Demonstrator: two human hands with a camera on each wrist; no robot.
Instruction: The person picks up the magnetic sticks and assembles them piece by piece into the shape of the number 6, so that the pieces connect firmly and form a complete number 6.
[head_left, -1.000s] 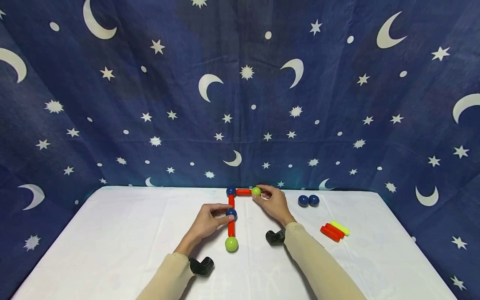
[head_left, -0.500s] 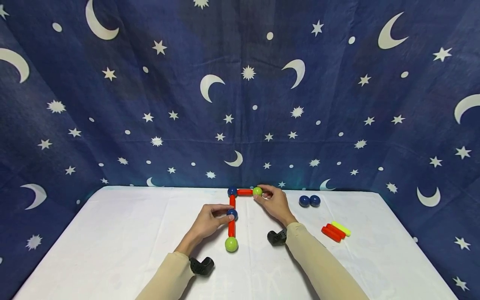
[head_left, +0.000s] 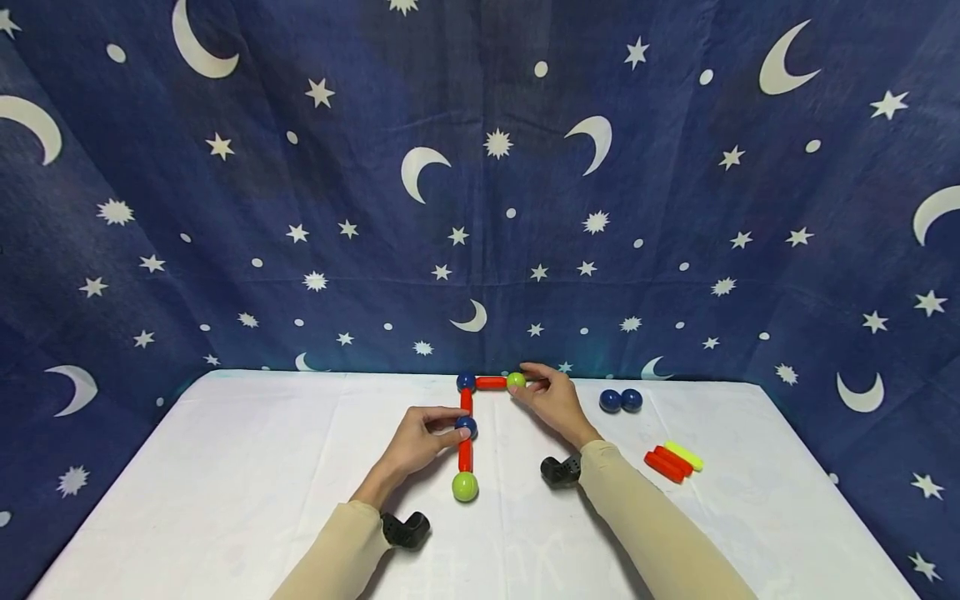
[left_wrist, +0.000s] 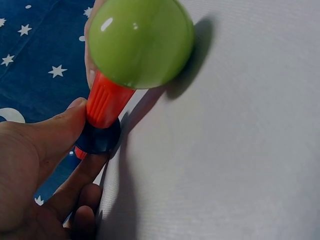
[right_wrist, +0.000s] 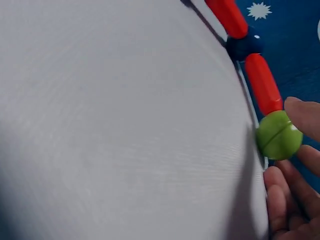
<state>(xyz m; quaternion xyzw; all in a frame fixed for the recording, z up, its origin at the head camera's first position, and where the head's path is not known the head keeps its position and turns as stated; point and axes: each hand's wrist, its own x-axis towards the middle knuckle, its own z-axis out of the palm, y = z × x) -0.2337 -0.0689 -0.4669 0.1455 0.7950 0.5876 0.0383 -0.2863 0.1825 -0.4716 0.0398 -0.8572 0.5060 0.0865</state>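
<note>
Red rods and balls form a corner-shaped chain. My left hand pinches its middle blue ball between thumb and fingers. A red rod runs from that ball to a near green ball, large in the left wrist view. Another red rod leads to the far blue ball. From there a red rod goes right to a green ball. My right hand is at this green ball, thumb beside it and index finger lifted off, fingers spread loosely around it.
Two blue balls sit side by side at the right. Nearer lie two red rods and a yellow rod. A starry blue cloth hangs behind the white table.
My right index finger has lifted away from the far green ball, and the right hand has loosened and shifted slightly right. The left hand keeps its pinch on the middle blue ball.
</note>
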